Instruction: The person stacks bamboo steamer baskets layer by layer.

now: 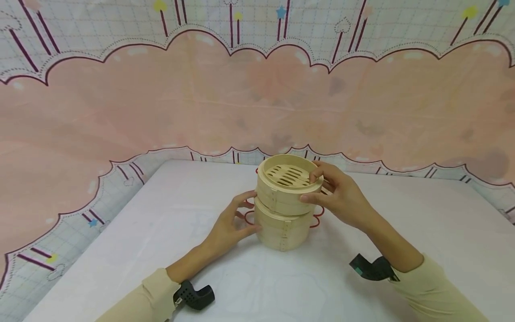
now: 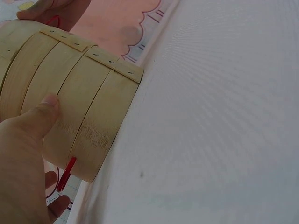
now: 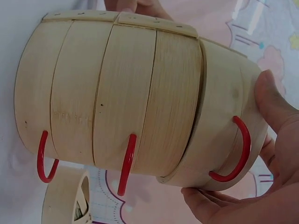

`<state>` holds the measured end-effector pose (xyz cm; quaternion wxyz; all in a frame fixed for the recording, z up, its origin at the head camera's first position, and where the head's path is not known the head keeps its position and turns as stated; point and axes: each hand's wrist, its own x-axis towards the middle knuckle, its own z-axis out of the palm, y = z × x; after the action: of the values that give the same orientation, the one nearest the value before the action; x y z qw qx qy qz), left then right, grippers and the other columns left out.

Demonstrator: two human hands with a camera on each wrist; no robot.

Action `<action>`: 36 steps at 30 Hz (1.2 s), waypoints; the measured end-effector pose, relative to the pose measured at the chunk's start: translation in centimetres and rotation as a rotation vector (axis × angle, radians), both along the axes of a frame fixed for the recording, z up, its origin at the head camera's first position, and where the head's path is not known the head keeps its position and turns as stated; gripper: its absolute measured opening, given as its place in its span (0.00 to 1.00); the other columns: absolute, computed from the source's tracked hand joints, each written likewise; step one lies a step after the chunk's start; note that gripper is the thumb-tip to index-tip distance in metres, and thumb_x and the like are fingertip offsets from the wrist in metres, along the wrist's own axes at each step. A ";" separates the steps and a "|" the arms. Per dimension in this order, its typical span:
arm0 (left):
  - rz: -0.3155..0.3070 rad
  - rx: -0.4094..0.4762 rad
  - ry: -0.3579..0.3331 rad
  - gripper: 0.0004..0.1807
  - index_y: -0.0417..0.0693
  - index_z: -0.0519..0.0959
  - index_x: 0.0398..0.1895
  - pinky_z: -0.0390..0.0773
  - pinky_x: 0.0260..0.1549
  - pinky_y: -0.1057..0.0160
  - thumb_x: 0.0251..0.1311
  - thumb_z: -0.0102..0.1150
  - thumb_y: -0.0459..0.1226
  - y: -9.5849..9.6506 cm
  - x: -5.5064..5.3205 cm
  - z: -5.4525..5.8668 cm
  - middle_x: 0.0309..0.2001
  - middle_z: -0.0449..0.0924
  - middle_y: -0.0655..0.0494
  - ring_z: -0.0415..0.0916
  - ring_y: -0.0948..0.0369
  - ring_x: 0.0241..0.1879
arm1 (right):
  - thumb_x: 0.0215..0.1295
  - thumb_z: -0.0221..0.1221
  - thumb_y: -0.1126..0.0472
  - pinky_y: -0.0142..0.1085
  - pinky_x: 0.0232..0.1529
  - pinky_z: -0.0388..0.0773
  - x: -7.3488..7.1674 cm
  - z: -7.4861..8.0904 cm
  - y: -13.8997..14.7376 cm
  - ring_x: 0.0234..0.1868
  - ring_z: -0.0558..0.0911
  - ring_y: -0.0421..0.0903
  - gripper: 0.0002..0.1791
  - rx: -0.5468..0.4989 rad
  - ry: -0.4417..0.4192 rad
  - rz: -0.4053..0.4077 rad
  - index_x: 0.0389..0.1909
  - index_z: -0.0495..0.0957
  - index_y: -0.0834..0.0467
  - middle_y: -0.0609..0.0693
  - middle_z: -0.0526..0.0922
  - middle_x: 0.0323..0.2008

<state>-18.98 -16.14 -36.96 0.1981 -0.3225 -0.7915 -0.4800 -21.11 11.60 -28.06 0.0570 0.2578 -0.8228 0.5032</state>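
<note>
A stack of round bamboo steamer baskets (image 1: 283, 230) stands upright on the white table. Its top steamer basket (image 1: 277, 199) is open upward, showing a slotted floor inside. My right hand (image 1: 344, 194) grips that top basket at its right rim, fingertips over the edge and thumb on the outer wall. Lower down, my left hand (image 1: 231, 223) holds the left side of the stack, its thumb pressed to the bamboo wall. Red loop handles (image 3: 242, 154) stick out from the sides. In the right wrist view, the top basket sits slightly tilted, a dark seam beneath it.
Another small bamboo piece (image 3: 65, 196) with slats stands behind the stack in the right wrist view, mostly hidden by it. The white tabletop (image 1: 132, 250) runs back to a patterned cloth backdrop (image 1: 241, 103). Dark wrist cameras (image 1: 195, 296) are strapped near both sleeves.
</note>
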 end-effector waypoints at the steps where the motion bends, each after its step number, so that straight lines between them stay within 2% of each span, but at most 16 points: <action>1: 0.002 -0.003 0.002 0.41 0.43 0.62 0.64 0.74 0.40 0.48 0.46 0.72 0.27 -0.1 -0.3 -0.3 0.62 0.68 0.47 0.71 0.47 0.51 | 0.53 0.71 0.56 0.46 0.63 0.63 0.0 0.1 0.0 0.69 0.61 0.56 0.21 0.005 0.000 0.001 0.39 0.70 0.58 0.56 0.61 0.68; 5: 0.011 -0.016 -0.004 0.43 0.50 0.61 0.66 0.74 0.40 0.50 0.47 0.73 0.31 -0.5 -1.3 -1.7 0.64 0.66 0.53 0.71 0.52 0.53 | 0.53 0.71 0.56 0.45 0.62 0.64 0.0 0.2 0.0 0.68 0.62 0.56 0.21 0.011 -0.007 0.005 0.39 0.70 0.59 0.56 0.61 0.69; 8: 0.010 -0.024 -0.013 0.43 0.54 0.60 0.67 0.74 0.42 0.53 0.49 0.72 0.34 -0.6 -1.6 -2.0 0.65 0.65 0.56 0.71 0.54 0.54 | 0.53 0.71 0.57 0.43 0.61 0.65 0.0 0.2 0.1 0.68 0.62 0.56 0.21 0.008 -0.008 0.012 0.39 0.70 0.58 0.56 0.61 0.69; 15: 0.021 -0.030 -0.035 0.43 0.58 0.58 0.67 0.73 0.43 0.54 0.51 0.72 0.36 -0.4 -1.6 -2.1 0.66 0.64 0.60 0.70 0.57 0.54 | 0.52 0.71 0.56 0.42 0.61 0.66 -0.1 0.2 0.4 0.68 0.62 0.56 0.22 -0.003 -0.020 0.026 0.39 0.69 0.58 0.55 0.60 0.69; 22: 0.031 -0.021 -0.052 0.45 0.55 0.57 0.67 0.73 0.43 0.52 0.48 0.73 0.34 -0.2 -1.6 -2.0 0.66 0.64 0.57 0.70 0.55 0.54 | 0.51 0.72 0.57 0.43 0.61 0.65 -0.2 0.2 0.3 0.68 0.62 0.56 0.22 -0.005 -0.009 0.019 0.39 0.70 0.58 0.55 0.61 0.69; 25: 0.031 -0.013 -0.039 0.45 0.51 0.57 0.66 0.73 0.42 0.48 0.47 0.73 0.31 0.0 -1.4 -1.7 0.65 0.64 0.52 0.71 0.51 0.54 | 0.50 0.72 0.57 0.43 0.62 0.65 -0.2 0.1 0.2 0.69 0.61 0.54 0.22 -0.008 -0.002 0.020 0.39 0.70 0.57 0.54 0.61 0.68; 29: 0.022 -0.007 -0.014 0.43 0.44 0.57 0.64 0.73 0.40 0.45 0.46 0.72 0.27 0.4 -0.3 -0.3 0.63 0.65 0.44 0.71 0.45 0.52 | 0.50 0.73 0.57 0.42 0.62 0.65 -0.1 0.0 0.2 0.69 0.61 0.54 0.22 -0.010 0.003 0.022 0.38 0.70 0.57 0.54 0.61 0.68; 32: 0.016 -0.012 -0.012 0.41 0.41 0.57 0.62 0.73 0.40 0.45 0.47 0.70 0.26 0.7 0.5 0.7 0.62 0.65 0.43 0.71 0.44 0.51 | 0.50 0.73 0.58 0.41 0.61 0.65 -0.1 0.0 0.3 0.69 0.61 0.53 0.21 -0.012 0.007 0.028 0.38 0.70 0.57 0.54 0.62 0.68; 36: 0.012 -0.017 -0.011 0.40 0.42 0.57 0.62 0.73 0.40 0.46 0.48 0.70 0.26 0.8 0.7 1.1 0.63 0.65 0.44 0.71 0.45 0.51 | 0.50 0.73 0.58 0.40 0.61 0.65 -0.1 0.0 0.3 0.69 0.61 0.52 0.21 -0.014 0.018 0.036 0.38 0.70 0.57 0.54 0.62 0.68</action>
<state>-18.24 -15.38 -35.90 0.1939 -0.3169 -0.7985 -0.4737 -21.22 11.93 -28.05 0.0572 0.2769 -0.8138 0.5077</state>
